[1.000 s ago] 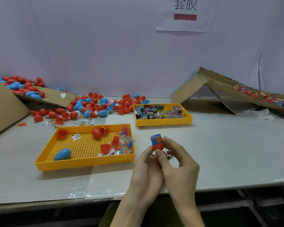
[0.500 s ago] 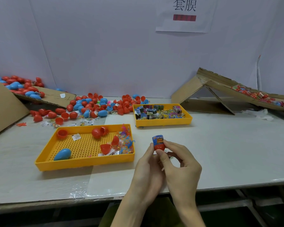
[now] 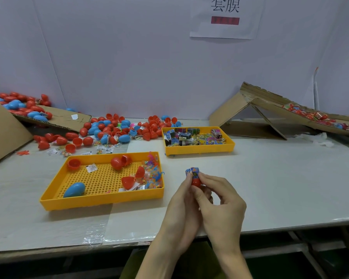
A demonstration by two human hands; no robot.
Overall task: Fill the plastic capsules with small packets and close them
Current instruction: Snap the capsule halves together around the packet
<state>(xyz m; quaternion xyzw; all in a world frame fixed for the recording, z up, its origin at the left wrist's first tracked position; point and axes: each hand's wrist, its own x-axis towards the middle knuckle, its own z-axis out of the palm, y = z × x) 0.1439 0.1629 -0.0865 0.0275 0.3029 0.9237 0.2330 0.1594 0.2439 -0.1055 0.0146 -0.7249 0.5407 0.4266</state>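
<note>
At the far left a tilted brown cardboard sheet [image 3: 54, 117] carries red and blue capsules, and beside it a loose pile of red and blue egg-shaped plastic capsules [image 3: 113, 127] lies on the pale grey table [image 3: 280, 188]. In front of it, a perforated yellow plastic tray [image 3: 101, 202] holds a closed blue egg capsule [image 3: 74, 189] lying on its side, red capsule halves and small clear packets. Behind and to the right, a smaller yellow tray [image 3: 199, 150] is full of printed wrappers.

Above the table's near edge, the left hand [image 3: 181, 206] and right hand [image 3: 224, 202] together pinch a red plastic capsule [image 3: 195, 182]. Its long axis stands nearly upright, and the top end, capped by a blue printed sleeve [image 3: 192, 171], points up and leans slightly left. Both thumbs and forefingers press the sleeve's lower edge, and the other fingers curl loosely.

At the right, a folded cardboard ramp [image 3: 270, 111] holds wrapped capsules.
</note>
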